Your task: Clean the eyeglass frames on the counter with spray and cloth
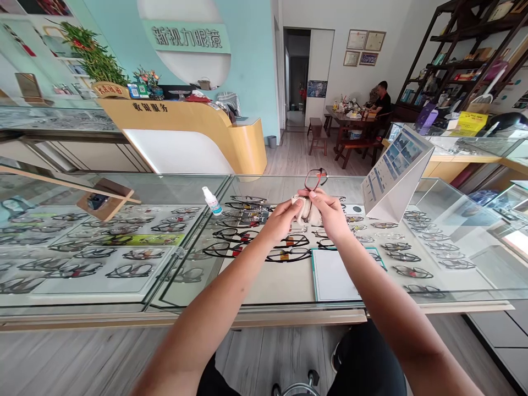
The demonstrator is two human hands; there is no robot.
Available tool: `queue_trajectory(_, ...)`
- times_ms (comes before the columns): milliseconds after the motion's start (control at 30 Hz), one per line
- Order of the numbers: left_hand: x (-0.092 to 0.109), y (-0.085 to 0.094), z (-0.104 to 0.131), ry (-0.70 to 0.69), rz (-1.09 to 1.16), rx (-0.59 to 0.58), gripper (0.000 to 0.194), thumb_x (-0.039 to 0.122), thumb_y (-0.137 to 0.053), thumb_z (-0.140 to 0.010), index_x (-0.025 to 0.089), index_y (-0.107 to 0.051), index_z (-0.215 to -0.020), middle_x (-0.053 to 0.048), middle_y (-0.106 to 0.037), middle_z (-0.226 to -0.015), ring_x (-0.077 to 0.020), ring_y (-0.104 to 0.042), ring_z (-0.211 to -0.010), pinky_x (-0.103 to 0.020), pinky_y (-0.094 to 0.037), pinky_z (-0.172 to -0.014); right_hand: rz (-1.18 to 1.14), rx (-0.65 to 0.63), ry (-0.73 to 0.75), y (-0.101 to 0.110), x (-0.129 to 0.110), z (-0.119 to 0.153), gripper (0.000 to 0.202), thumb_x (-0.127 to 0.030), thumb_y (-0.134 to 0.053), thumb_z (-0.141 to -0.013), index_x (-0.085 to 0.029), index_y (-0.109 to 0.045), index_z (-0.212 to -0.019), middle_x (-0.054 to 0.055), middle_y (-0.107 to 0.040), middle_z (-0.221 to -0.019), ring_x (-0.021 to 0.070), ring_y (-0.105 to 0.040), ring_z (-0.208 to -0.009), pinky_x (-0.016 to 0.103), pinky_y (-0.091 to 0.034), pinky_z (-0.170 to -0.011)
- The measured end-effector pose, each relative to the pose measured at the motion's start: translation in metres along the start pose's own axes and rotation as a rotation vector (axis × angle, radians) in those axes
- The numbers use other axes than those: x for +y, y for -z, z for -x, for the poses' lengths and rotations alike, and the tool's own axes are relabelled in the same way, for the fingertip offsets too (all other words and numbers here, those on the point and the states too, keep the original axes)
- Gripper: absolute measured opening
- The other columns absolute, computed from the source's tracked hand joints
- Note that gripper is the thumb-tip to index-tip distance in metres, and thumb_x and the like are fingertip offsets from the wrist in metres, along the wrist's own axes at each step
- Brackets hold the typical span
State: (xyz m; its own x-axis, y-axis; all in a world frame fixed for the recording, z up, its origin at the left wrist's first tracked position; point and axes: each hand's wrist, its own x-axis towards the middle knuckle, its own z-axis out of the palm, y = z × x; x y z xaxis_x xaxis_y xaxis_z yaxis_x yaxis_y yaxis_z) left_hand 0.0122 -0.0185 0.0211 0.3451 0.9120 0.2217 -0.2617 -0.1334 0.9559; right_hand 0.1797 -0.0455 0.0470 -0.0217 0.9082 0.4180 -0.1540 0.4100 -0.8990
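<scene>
Over the glass counter, my two hands are close together around a pair of eyeglasses [317,179] with a dark red frame and a beige cloth [304,210]. My left hand [284,215] is closed with the cloth bunched in its fingers. The fingers of my right hand [330,212] pinch the eyeglasses, one lens sticking up above them. Part of the frame is hidden by the fingers and cloth. Left of my hands, a white spray bottle [212,201] with a blue label stands on the glass.
The glass display counter [264,309] holds rows of eyeglasses. A white tray with teal edges [336,275] lies below my right forearm. A tent-shaped display card [396,170] stands at right, a wooden-framed mirror [109,199] at left. Another person [381,102] sits at a far table.
</scene>
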Motion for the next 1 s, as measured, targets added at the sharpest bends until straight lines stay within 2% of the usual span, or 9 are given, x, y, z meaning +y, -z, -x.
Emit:
queue_trajectory(200,0.010,0.002,-0.006,-0.024,0.172,0.087,0.069,0.074,-0.099,-0.072,0.018,-0.082,-0.108,-0.009,-0.083,-0.102,-0.0299,-0.080,-0.109,-0.041,-0.061,-0.099,-0.022,0.124,0.007,0.011,-0.003,-0.005,0.053,-0.079,-0.077,-0.094,-0.028,-0.091,-0.104,0.007,-0.078,-0.118,0.0257,-0.068,-0.104,0.041,-0.057,-0.096)
queue_trajectory(333,0.020,0.013,-0.009,-0.035,0.193,0.182,0.067,0.066,-0.100,-0.070,0.018,-0.082,-0.114,-0.007,-0.081,-0.094,-0.0266,-0.078,-0.091,-0.039,-0.060,-0.085,-0.098,0.153,-0.006,0.020,-0.011,-0.009,0.051,-0.075,-0.080,-0.092,-0.027,-0.088,-0.110,0.009,-0.082,-0.116,0.0245,-0.069,-0.101,0.038,-0.056,-0.087)
queue_trajectory(433,0.024,0.018,-0.009,-0.048,0.136,0.212,0.053,0.060,-0.093,-0.077,0.019,-0.080,-0.109,0.000,-0.069,-0.076,-0.0185,-0.064,-0.071,-0.033,-0.050,-0.068,-0.081,0.067,-0.013,0.023,-0.017,-0.010,0.052,-0.078,-0.077,-0.094,-0.027,-0.086,-0.102,0.009,-0.081,-0.103,0.0250,-0.069,-0.096,0.039,-0.056,-0.085)
queue_trajectory(533,0.027,0.020,-0.007,-0.089,-0.018,0.186,0.040,0.060,-0.084,-0.086,0.022,-0.071,-0.084,0.002,-0.056,-0.067,-0.0158,-0.053,-0.065,-0.032,-0.043,-0.066,-0.017,-0.005,-0.010,0.023,-0.018,-0.008,0.054,-0.080,-0.070,-0.099,-0.027,-0.081,-0.093,0.009,-0.080,-0.100,0.0251,-0.068,-0.095,0.039,-0.055,-0.084)
queue_trajectory(667,0.034,0.017,0.001,-0.194,-0.285,0.168,0.061,0.067,-0.079,-0.090,0.023,-0.049,-0.061,0.002,-0.043,-0.063,-0.0144,-0.040,-0.065,-0.034,-0.035,-0.067,0.053,-0.052,0.009,0.021,-0.019,-0.006,0.057,-0.081,-0.064,-0.102,-0.027,-0.077,-0.086,0.007,-0.076,-0.092,0.0248,-0.064,-0.090,0.039,-0.054,-0.087)
queue_trajectory(800,0.040,0.011,0.010,-0.279,-0.474,0.277,0.071,0.059,-0.085,-0.088,0.024,-0.032,-0.056,0.004,-0.025,-0.061,-0.0129,-0.025,-0.062,-0.036,-0.022,-0.065,0.169,-0.083,0.040,0.018,-0.023,-0.004,0.061,-0.082,-0.062,-0.102,-0.027,-0.077,-0.082,0.006,-0.071,-0.086,0.0248,-0.060,-0.089,0.040,-0.051,-0.090)
queue_trajectory(867,0.040,0.010,0.013,-0.370,-0.565,0.344,0.061,0.049,-0.089,-0.085,0.023,-0.039,-0.060,0.004,-0.032,-0.063,-0.0140,-0.031,-0.065,-0.035,-0.026,-0.067,0.238,-0.101,0.058,0.017,-0.026,-0.002,0.062,-0.081,-0.063,-0.102,-0.026,-0.075,-0.077,0.005,-0.068,-0.083,0.0242,-0.058,-0.087,0.039,-0.049,-0.089)
queue_trajectory(933,0.037,0.010,0.014,-0.467,-0.639,0.379,0.037,0.043,-0.094,-0.081,0.023,-0.063,-0.079,0.003,-0.049,-0.073,-0.0168,-0.044,-0.072,-0.033,-0.035,-0.074,0.287,-0.124,0.051,0.015,-0.027,-0.001,0.061,-0.078,-0.062,-0.104,-0.025,-0.073,-0.075,0.004,-0.066,-0.080,0.0232,-0.057,-0.085,0.039,-0.047,-0.086)
queue_trajectory(1000,0.035,0.011,0.013,-0.529,-0.701,0.385,0.051,0.044,-0.100,-0.076,0.024,-0.076,-0.117,0.000,-0.061,-0.087,-0.0211,-0.055,-0.083,-0.034,-0.044,-0.085,0.309,-0.148,0.025,0.015,-0.029,0.000,0.057,-0.072,-0.062,-0.105,-0.025,-0.072,-0.074,0.003,-0.065,-0.078,0.0225,-0.057,-0.082,0.038,-0.046,-0.082)
